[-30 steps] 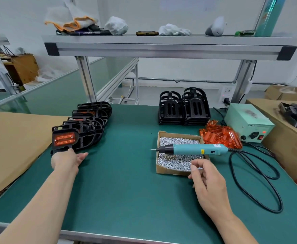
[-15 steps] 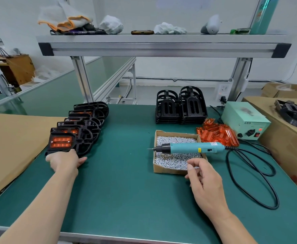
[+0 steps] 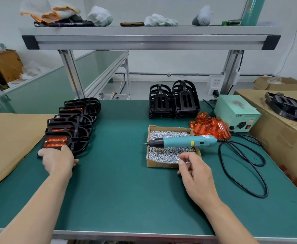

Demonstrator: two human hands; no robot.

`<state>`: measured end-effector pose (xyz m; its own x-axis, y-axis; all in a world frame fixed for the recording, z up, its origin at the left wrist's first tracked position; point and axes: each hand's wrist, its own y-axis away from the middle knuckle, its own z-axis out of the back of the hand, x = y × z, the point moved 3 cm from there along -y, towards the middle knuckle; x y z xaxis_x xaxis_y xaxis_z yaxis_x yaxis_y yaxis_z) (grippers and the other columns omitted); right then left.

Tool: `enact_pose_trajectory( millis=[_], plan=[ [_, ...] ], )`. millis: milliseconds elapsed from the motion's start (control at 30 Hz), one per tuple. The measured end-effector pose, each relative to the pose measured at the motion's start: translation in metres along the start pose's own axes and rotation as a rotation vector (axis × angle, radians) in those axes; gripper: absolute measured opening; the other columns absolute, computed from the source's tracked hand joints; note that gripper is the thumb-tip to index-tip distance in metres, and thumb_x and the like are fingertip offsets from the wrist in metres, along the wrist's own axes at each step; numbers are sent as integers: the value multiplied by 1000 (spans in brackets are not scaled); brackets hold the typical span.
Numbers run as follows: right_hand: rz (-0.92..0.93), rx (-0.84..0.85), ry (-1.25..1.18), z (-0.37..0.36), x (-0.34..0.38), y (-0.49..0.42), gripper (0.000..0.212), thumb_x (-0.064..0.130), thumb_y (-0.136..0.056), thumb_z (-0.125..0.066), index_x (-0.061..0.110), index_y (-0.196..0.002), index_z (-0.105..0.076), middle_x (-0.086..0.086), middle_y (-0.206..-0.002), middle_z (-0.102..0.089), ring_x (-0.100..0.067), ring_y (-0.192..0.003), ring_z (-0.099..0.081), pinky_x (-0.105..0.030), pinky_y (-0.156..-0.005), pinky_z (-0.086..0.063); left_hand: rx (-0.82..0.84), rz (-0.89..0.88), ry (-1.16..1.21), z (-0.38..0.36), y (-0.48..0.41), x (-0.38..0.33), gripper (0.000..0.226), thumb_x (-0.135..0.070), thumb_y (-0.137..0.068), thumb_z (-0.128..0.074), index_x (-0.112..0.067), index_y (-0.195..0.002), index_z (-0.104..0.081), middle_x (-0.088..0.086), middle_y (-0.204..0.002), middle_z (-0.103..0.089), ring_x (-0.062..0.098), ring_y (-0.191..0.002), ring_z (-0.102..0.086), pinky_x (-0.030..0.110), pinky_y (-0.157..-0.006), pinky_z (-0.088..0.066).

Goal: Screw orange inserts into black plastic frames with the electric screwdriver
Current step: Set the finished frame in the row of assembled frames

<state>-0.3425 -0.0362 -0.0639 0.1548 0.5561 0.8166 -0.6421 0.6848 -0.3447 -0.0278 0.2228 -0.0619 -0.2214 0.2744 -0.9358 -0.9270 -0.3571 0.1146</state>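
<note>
A row of overlapping black frames (image 3: 79, 115) with orange inserts lies at the left of the green table. My left hand (image 3: 58, 160) grips the near edge of the nearest frame (image 3: 56, 141), thumb on top beside its orange insert. The teal electric screwdriver (image 3: 182, 142) lies across a cardboard box of screws (image 3: 161, 164), tip pointing left. My right hand (image 3: 195, 170) hovers at the box's near right corner, thumb and forefinger pinching a small screw (image 3: 187, 162). Loose orange inserts (image 3: 211, 127) are piled behind the box. Two stacks of bare black frames (image 3: 174, 103) stand further back.
A pale green power supply (image 3: 235, 113) sits at the back right, its black cable (image 3: 240, 166) looping over the table. A cardboard carton (image 3: 276, 141) borders the right side, a cardboard sheet (image 3: 7, 138) the left. An aluminium shelf (image 3: 144, 37) spans overhead.
Both hands stay almost where they were; the left keeps hold of the nearest frame, the right stays at the screw box. The view has shifted slightly.
</note>
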Motion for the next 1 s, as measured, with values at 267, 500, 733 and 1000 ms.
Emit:
enact_pose_trajectory(
  millis=[267, 500, 733, 1000],
  plan=[
    [21, -21, -6, 1, -2, 1, 11, 16, -99, -58, 26, -104, -62, 9, -86, -64, -9, -78, -65, -11, -68, -45, -73, -195, -108, 4, 17, 8, 21, -32, -97, -51, -16, -104, -40, 14, -90, -60, 40, -72, -67, 51, -76, -55],
    [68, -21, 6, 0, -2, 1, 13, 16, -99, -58, 28, -103, -60, 14, -87, -61, -10, -80, -64, -12, -69, -46, -71, -354, -3, 4, 41, -3, 21, -29, -96, -50, -12, -107, -51, 4, -83, -58, 31, -87, -54, 41, -83, -41],
    [57, 31, 50, -3, -3, 0, 10, 21, -100, -56, 30, -105, -60, 20, -96, -58, -9, -81, -63, -27, -74, -52, 192, -589, 11, -36, 82, -45, 19, -34, -95, -54, -16, -88, -57, 5, -60, -63, -3, -52, -58, 14, -59, -31],
    [68, 49, 52, -3, 0, -1, 12, 17, -103, -49, 23, -102, -59, 13, -84, -54, -14, -79, -61, -34, -74, -50, 480, -614, -63, -102, 95, -94, 23, -28, -93, -56, -9, -84, -67, 9, -72, -70, 0, -49, -64, 30, -72, -54]
  ],
)
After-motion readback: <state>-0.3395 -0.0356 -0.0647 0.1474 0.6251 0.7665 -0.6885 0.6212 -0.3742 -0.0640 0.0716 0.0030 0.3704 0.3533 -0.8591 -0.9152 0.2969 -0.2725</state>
